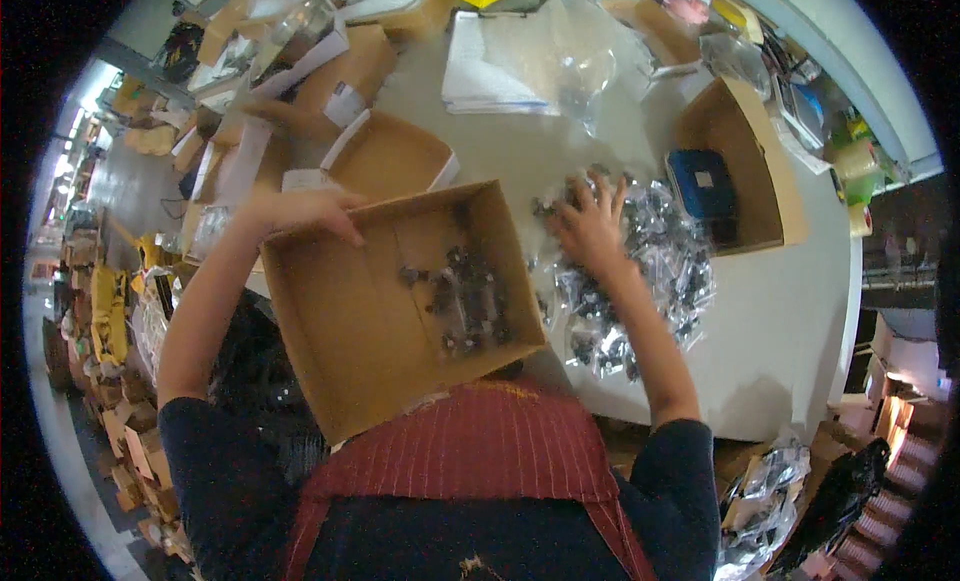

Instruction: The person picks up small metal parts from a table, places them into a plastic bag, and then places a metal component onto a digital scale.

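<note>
An open cardboard box is tilted at the table's near edge, against my apron. My left hand grips its far left rim, thumb over the inside of the wall. Small dark parts, blurred, lie in the box's right end. To the right, my right hand rests with fingers spread on the upper left of a pile of small dark pieces in clear plastic bags. Whatever is under its fingertips is hidden, and I see nothing held. The exact kind of the bagged pieces is too small to tell.
Right of the pile, a cardboard box lies open with a dark blue item at its mouth. Papers and a clear plastic bag lie at the back. More open boxes crowd the left. The table's edge curves along the right.
</note>
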Motion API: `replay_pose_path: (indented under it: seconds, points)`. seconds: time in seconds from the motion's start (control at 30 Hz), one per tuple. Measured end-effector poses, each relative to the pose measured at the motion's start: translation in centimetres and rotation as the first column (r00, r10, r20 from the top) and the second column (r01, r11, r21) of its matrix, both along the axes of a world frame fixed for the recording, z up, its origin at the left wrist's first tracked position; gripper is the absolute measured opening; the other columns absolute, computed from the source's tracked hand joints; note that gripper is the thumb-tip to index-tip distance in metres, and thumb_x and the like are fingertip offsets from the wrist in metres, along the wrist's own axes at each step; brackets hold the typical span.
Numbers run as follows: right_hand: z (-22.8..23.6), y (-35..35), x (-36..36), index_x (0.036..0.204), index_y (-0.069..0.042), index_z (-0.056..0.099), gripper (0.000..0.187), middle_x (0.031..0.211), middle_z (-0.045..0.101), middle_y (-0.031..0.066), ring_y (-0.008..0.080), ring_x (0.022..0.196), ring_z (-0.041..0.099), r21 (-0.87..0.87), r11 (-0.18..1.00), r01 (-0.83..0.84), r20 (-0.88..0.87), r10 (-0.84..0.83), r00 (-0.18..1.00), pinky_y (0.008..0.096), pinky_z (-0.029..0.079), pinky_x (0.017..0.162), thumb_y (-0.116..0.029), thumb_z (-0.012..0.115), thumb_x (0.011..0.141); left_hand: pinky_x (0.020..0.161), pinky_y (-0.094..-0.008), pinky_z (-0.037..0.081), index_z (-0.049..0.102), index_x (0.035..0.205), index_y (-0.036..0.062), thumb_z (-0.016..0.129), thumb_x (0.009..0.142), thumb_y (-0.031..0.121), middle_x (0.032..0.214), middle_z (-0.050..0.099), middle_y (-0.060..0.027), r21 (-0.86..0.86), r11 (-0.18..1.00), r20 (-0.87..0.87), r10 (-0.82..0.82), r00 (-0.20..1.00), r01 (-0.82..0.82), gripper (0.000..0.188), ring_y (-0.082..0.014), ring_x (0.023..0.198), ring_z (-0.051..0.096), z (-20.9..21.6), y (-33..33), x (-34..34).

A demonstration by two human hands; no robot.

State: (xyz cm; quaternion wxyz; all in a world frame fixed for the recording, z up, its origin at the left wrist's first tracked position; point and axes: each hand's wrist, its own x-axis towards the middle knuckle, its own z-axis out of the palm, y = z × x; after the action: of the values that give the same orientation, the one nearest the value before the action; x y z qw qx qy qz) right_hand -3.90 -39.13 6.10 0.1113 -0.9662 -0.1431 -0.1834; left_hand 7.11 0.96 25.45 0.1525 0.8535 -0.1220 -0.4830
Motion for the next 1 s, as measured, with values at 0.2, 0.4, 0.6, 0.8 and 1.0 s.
replay_pose_path:
  seconds: [0.2,0.4,0.6,0.8,1.0]
  points:
    - [3.7,6.3,-8.4,0.132,-0.004,0.053,0.049,0.116,0.066,0.0224,0.0424,0.112,0.059,0.559,0.772,0.304,-0.661,0.193,0.725,0.0461,0.048,0.095,-0.039,0.059,0.098,0.11,-0.0327,0.034,0.049,0.145,0.0034,0.074,0.083,0.04,0.141,0.055,-0.009,-0.123,0.991,-0.222,0.027,0.975,-0.056,0.076,-0.0194,0.13,0.046,1.8,-2.3,-1.0]
    - [-0.3,4.7,-11.6,0.157,-0.006,0.023,0.089,0.145,0.048,0.0206,0.0327,0.134,0.047,0.836,0.398,0.377,-0.546,0.669,0.503,0.0431,0.039,0.109,-0.054,0.062,0.094,0.11,-0.0334,0.035,0.048,0.145,0.0012,0.077,0.078,0.028,0.138,0.057,-0.0111,-0.234,0.972,-0.086,-0.024,0.996,0.003,0.077,-0.0215,0.128,0.049,3.2,-2.4,-2.2]
    - [-1.7,4.0,-13.6,0.159,-0.005,0.021,0.113,0.156,0.035,0.0138,0.0254,0.139,0.037,0.874,-0.137,0.465,-0.192,0.783,0.592,0.0385,0.028,0.116,-0.053,0.079,0.074,0.111,-0.0355,0.036,0.047,0.148,0.0069,0.08,0.062,0.016,0.142,0.056,-0.0152,-0.442,0.831,0.293,-0.221,0.93,0.336,0.093,-0.0261,0.127,0.052,8.1,-5.4,-5.5]
    - [3.4,-1.6,-11.6,0.155,0.0,0.026,0.121,0.152,0.041,0.0177,0.029,0.14,0.036,0.885,0.306,0.35,-0.464,0.624,0.628,0.0412,0.028,0.117,-0.037,0.088,0.057,0.112,-0.0421,0.036,0.046,0.15,0.0142,0.073,0.054,0.013,0.14,0.055,-0.022,-0.331,0.69,0.559,-0.406,0.723,0.644,0.1,-0.035,0.131,0.051,10.3,-10.3,-4.8]
    - [7.9,-6.8,-10.9,0.153,0.003,0.024,0.126,0.149,0.04,0.025,0.0414,0.14,0.037,0.679,0.727,0.1,-0.344,0.195,0.918,0.0454,0.029,0.118,-0.031,0.092,0.053,0.112,-0.0481,0.036,0.036,0.155,0.0176,0.076,0.057,0.015,0.149,0.038,-0.0212,-0.102,0.572,0.846,-0.38,0.373,0.814,0.106,-0.0427,0.134,0.042,8.9,-13.4,-4.6]
